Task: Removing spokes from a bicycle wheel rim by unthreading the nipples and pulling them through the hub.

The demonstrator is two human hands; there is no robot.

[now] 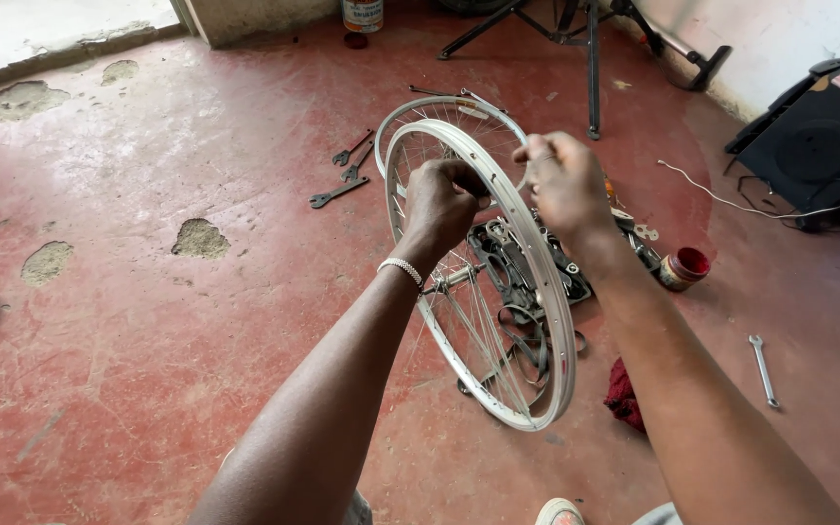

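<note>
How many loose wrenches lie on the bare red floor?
4: three dark wrenches lie left of the wheel rim, and a silver wrench lies at the right. Others may hide behind the wheel or hands.

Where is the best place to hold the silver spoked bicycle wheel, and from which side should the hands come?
Probably at the top arc of the silver spoked bicycle wheel, from above. It stands upright, edge toward the camera, so the upper rim is free. The left hand and right hand already hold it there, fingers curling over the rim.
</note>
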